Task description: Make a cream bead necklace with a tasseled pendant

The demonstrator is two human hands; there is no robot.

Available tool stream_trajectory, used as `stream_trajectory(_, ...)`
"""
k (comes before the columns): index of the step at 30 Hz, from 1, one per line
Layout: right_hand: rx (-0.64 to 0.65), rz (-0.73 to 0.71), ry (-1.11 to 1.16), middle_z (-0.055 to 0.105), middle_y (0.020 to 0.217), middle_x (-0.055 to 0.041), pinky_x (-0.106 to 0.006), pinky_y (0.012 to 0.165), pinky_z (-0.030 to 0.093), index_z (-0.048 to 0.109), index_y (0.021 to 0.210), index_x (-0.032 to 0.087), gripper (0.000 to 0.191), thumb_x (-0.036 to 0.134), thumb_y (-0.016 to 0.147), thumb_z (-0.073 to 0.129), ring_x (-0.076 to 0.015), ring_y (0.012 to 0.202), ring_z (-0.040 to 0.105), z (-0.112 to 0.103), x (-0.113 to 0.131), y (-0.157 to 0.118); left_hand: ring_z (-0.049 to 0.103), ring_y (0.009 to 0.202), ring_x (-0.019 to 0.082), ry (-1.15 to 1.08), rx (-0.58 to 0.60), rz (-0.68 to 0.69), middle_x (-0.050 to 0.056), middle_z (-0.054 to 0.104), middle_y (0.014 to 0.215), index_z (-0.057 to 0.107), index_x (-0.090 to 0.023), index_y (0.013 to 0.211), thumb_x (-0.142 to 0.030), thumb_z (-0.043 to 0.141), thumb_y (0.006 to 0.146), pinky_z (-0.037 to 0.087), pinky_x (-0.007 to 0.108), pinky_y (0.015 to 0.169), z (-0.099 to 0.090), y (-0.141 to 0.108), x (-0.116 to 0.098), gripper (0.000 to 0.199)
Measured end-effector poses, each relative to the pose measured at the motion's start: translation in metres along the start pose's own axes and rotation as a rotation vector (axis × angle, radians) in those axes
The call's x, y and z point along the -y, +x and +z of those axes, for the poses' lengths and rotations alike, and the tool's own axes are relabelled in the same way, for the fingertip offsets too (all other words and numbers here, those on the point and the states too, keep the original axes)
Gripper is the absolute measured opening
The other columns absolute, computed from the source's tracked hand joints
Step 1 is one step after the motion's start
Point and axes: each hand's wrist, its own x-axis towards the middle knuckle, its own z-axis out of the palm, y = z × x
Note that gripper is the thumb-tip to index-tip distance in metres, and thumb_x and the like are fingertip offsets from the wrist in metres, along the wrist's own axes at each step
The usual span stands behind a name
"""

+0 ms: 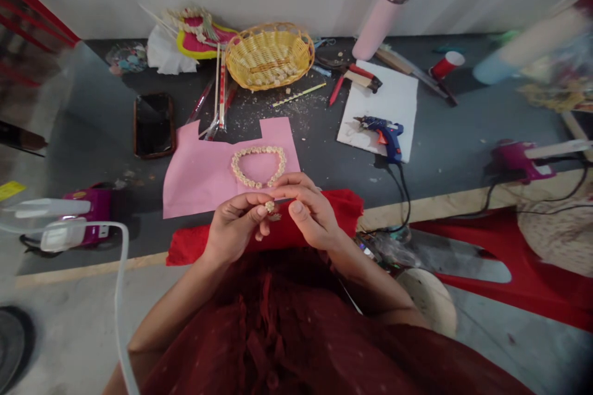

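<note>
Between the thumb and fingers of my left hand point(238, 222) is a small cream flower-like piece point(269, 205). My right hand point(312, 210) is close beside it, fingers curved and thumb apart from them; nothing shows clearly in its grasp. Just beyond my fingertips, a ring of cream beads or small flowers point(236, 166) lies on pink paper point(194, 179). Its near right part is close to my right fingers. A red cloth point(189, 244) lies along the table's front edge under my hands. Below my left fingers a pale frilly bit point(275, 217) shows.
A yellow wicker basket point(269, 58) stands at the back with small pieces inside. A blue glue gun point(386, 133) lies on a white board point(356, 102) at the right. A phone point(154, 125), pink bottle point(380, 18) and red-handled pliers point(345, 80) are also on the table point(445, 129).
</note>
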Motion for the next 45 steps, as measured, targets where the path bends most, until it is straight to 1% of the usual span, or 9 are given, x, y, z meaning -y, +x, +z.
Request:
stream_trajectory(4, -0.007, 0.022, 0.039, 0.063, 0.115, -0.0083, -0.046, 0.100, 0.051, 0.067, 0.116, 0.028, 0.033, 0.044, 0.102, 0.041, -0.0212, 0.113, 0.059, -0.001, 0.000, -0.001, 0.060, 0.045, 0.008, -0.001, 0.023, 0.015, 0.001, 0.072, 0.067, 0.071, -0.015, 0.091, -0.029, 0.084, 0.073, 0.045, 0.014, 0.038, -0.001, 0.001, 0.001, 0.026)
stream_trajectory(9, 0.006, 0.062, 0.081, 0.063, 0.115, -0.0071, -0.045, 0.101, 0.049, 0.069, 0.113, 0.029, 0.033, 0.047, 0.101, 0.043, -0.0202, 0.112, 0.060, 0.000, 0.004, -0.003, 0.061, 0.042, 0.008, -0.047, 0.034, 0.032, -0.002, 0.074, 0.075, 0.059, -0.020, 0.104, -0.022, 0.084, 0.073, 0.045, 0.013, 0.035, 0.000, 0.003, -0.002, 0.040)
stream_trajectory(14, -0.038, 0.121, 0.131, 0.067, 0.110, -0.0061, -0.042, 0.100, 0.049, 0.070, 0.108, 0.027, 0.032, 0.042, 0.103, 0.042, -0.0185, 0.111, 0.061, 0.003, -0.001, -0.002, 0.062, 0.043, 0.009, -0.053, 0.081, 0.055, 0.000, 0.076, 0.080, 0.056, -0.021, 0.104, -0.020, 0.082, 0.075, 0.045, 0.014, 0.035, -0.002, 0.002, -0.002, 0.039)
stream_trajectory(19, -0.110, 0.327, 0.218, 0.068, 0.103, -0.0043, -0.031, 0.081, 0.054, 0.067, 0.108, 0.024, 0.026, 0.045, 0.097, 0.056, -0.0146, 0.090, 0.064, 0.003, -0.006, -0.001, 0.062, 0.045, 0.008, 0.004, 0.089, 0.077, 0.004, 0.076, 0.079, 0.063, -0.016, 0.085, -0.022, 0.083, 0.075, 0.047, 0.015, 0.038, -0.004, -0.001, 0.000, 0.023)
stream_trajectory(21, -0.134, 0.362, 0.275, 0.067, 0.097, -0.0023, -0.027, 0.076, 0.053, 0.067, 0.104, 0.024, 0.023, 0.043, 0.093, 0.062, -0.0124, 0.084, 0.062, 0.002, -0.005, -0.001, 0.060, 0.045, 0.008, 0.025, 0.074, 0.084, 0.005, 0.076, 0.076, 0.067, -0.015, 0.083, -0.024, 0.083, 0.075, 0.047, 0.015, 0.039, -0.004, -0.002, 0.001, 0.020)
stream_trajectory(26, -0.041, 0.332, 0.378, 0.066, 0.087, -0.0004, -0.025, 0.071, 0.052, 0.069, 0.093, 0.022, 0.018, 0.040, 0.091, 0.066, -0.0108, 0.078, 0.061, 0.002, 0.001, 0.002, 0.057, 0.044, 0.007, 0.020, 0.060, 0.111, 0.002, 0.072, 0.067, 0.072, -0.016, 0.087, -0.027, 0.082, 0.077, 0.046, 0.015, 0.037, -0.003, -0.002, 0.002, 0.018)
stream_trajectory(31, -0.024, 0.336, 0.458, 0.065, 0.085, -0.0004, -0.027, 0.070, 0.053, 0.070, 0.091, 0.022, 0.014, 0.035, 0.090, 0.068, -0.0105, 0.075, 0.062, 0.006, 0.004, 0.003, 0.057, 0.044, 0.007, -0.009, 0.068, 0.096, 0.001, 0.071, 0.067, 0.072, -0.016, 0.085, -0.026, 0.083, 0.074, 0.046, 0.014, 0.037, 0.000, -0.001, 0.001, 0.019)
stream_trajectory(41, 0.103, 0.217, 0.212, 0.052, 0.080, 0.0009, -0.027, 0.070, 0.042, 0.055, 0.083, 0.020, 0.020, 0.031, 0.100, 0.052, -0.0107, 0.074, 0.049, 0.005, 0.009, 0.003, 0.058, 0.041, 0.007, -0.020, 0.091, 0.070, -0.002, 0.067, 0.057, 0.072, -0.016, 0.081, -0.022, 0.084, 0.074, 0.047, 0.013, 0.038, -0.001, -0.003, 0.005, 0.016)
stream_trajectory(45, 0.113, 0.267, 0.205, 0.044, 0.076, 0.0023, -0.025, 0.062, 0.038, 0.045, 0.084, 0.021, 0.025, 0.035, 0.104, 0.039, -0.0106, 0.067, 0.042, 0.009, 0.012, 0.001, 0.057, 0.040, 0.006, -0.048, 0.112, 0.065, 0.000, 0.071, 0.063, 0.072, -0.015, 0.079, -0.022, 0.084, 0.074, 0.046, 0.013, 0.037, 0.000, -0.002, 0.004, 0.015)
